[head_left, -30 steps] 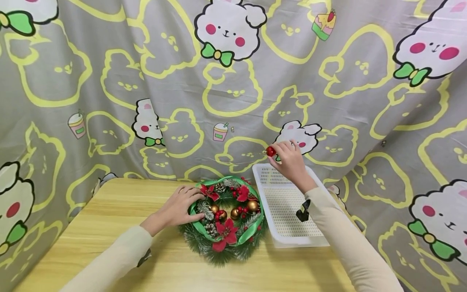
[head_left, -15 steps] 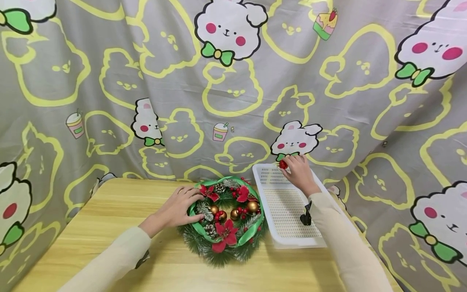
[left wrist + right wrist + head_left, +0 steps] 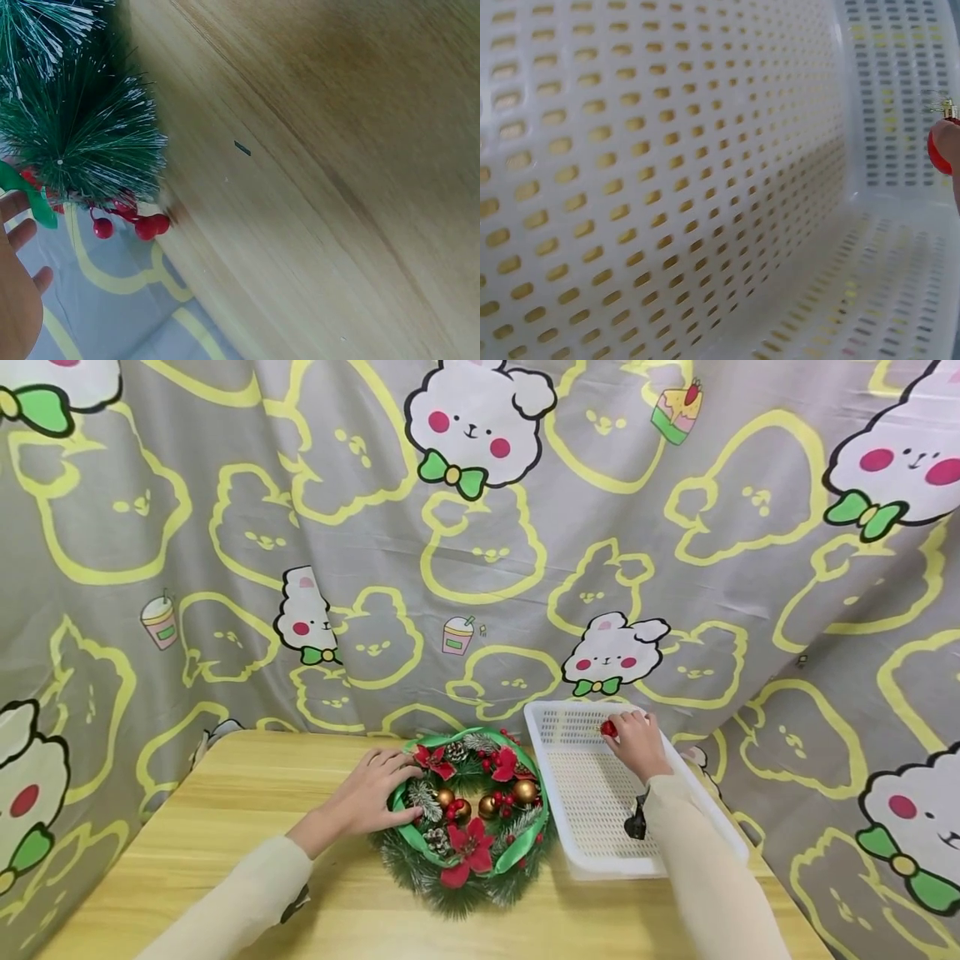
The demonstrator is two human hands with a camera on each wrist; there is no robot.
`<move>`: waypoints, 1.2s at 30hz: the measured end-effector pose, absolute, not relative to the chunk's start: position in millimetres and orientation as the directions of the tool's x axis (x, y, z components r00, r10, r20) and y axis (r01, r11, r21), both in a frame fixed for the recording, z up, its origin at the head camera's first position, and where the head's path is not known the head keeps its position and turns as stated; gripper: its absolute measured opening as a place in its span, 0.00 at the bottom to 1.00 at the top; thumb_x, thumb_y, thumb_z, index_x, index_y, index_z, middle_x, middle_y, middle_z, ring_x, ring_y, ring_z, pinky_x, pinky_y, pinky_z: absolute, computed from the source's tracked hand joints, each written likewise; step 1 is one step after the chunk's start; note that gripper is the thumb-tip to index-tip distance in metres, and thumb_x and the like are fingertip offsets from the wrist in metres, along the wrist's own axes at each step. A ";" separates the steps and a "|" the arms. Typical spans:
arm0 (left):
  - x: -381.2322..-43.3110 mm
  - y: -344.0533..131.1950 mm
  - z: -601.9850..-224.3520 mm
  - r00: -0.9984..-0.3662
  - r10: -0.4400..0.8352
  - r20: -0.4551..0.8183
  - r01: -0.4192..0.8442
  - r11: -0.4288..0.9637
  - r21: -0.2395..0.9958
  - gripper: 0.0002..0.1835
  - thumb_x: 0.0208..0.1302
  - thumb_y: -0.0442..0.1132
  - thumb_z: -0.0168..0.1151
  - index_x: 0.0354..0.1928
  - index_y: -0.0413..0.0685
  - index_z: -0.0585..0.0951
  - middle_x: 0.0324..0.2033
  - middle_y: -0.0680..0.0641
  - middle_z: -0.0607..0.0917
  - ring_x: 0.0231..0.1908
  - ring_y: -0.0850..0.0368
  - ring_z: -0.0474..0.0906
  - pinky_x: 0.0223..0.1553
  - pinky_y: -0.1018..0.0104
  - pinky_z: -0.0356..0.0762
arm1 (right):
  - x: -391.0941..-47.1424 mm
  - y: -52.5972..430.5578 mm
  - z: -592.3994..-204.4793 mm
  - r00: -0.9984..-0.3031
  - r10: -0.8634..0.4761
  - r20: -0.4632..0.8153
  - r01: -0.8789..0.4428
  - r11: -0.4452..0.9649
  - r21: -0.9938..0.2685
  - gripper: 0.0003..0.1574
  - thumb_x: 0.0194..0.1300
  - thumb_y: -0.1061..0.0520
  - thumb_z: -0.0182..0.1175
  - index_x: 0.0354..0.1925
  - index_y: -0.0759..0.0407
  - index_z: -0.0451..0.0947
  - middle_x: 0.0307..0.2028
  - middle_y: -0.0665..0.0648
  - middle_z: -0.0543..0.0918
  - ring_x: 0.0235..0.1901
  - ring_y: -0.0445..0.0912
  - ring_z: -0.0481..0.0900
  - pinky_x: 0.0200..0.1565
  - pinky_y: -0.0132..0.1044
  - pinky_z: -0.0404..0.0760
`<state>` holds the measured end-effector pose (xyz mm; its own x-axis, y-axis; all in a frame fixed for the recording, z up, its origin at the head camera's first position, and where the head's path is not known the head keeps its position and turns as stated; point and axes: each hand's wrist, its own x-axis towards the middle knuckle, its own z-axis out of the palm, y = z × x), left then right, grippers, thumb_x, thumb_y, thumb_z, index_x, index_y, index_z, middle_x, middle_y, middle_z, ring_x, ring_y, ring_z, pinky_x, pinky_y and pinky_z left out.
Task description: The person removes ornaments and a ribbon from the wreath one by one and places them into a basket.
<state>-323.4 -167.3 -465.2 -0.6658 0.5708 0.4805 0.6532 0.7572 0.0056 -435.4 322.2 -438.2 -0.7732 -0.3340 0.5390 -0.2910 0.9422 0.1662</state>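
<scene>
My left hand [image 3: 375,789] rests on the left side of a green Christmas wreath [image 3: 457,893], thumb spread from the other fingers, which touch its green ribbon [image 3: 41,208]. The wreath carries red poinsettias [image 3: 471,850], gold balls [image 3: 525,791], pinecones and red berries. With my right hand [image 3: 641,747] I pinch a small red Christmas ball [image 3: 608,728] by its side, inside the far end of a white perforated basket [image 3: 592,810]. The right wrist view shows the ball's gold cap [image 3: 949,109] and a thin loop. Most of my right hand lies outside that view.
The basket stands on the wooden table [image 3: 255,793] just right of the wreath. A grey curtain [image 3: 375,552] with cartoon prints hangs close behind the table and along both sides. A small dark mark [image 3: 242,148] shows on the tabletop.
My right hand has moved right and down with the red ball, from above the basket's far left corner into its far end. My left hand has stayed on the wreath.
</scene>
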 end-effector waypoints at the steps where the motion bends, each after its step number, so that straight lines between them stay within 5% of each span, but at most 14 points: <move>1: -323.2 -167.0 -465.2 -0.662 0.571 0.485 0.655 0.756 0.004 0.30 0.56 0.70 0.52 0.53 0.60 0.77 0.54 0.51 0.76 0.58 0.49 0.68 0.60 0.45 0.60 | -434.8 323.2 -440.1 -0.778 -0.337 0.531 -0.290 0.941 0.173 0.21 0.55 0.49 0.68 0.42 0.62 0.79 0.35 0.62 0.82 0.39 0.58 0.77 0.51 0.60 0.67; 20: -322.9 -164.7 -464.6 -0.690 0.567 0.449 0.641 0.767 0.016 0.31 0.57 0.70 0.51 0.54 0.61 0.76 0.56 0.52 0.75 0.60 0.49 0.66 0.63 0.45 0.57 | -440.1 327.1 -470.6 -0.855 -0.316 0.412 -0.249 0.946 0.209 0.27 0.57 0.48 0.66 0.50 0.62 0.74 0.43 0.66 0.78 0.47 0.62 0.72 0.51 0.64 0.64; 30: -321.9 -166.1 -464.1 -0.651 0.576 0.495 0.658 0.753 -0.010 0.30 0.56 0.69 0.53 0.52 0.59 0.77 0.53 0.51 0.76 0.58 0.49 0.68 0.60 0.45 0.60 | -437.6 325.8 -471.9 -0.865 -0.322 0.385 -0.251 0.942 0.224 0.26 0.57 0.47 0.66 0.48 0.62 0.75 0.40 0.66 0.78 0.44 0.62 0.72 0.48 0.63 0.65; 36: -323.3 -165.3 -463.9 -0.680 0.570 0.461 0.645 0.764 0.007 0.31 0.56 0.71 0.51 0.54 0.60 0.76 0.55 0.52 0.75 0.60 0.49 0.67 0.62 0.45 0.58 | -439.1 327.3 -476.3 -0.875 -0.313 0.369 -0.254 0.946 0.200 0.27 0.55 0.48 0.67 0.49 0.62 0.75 0.42 0.67 0.77 0.46 0.64 0.71 0.52 0.65 0.62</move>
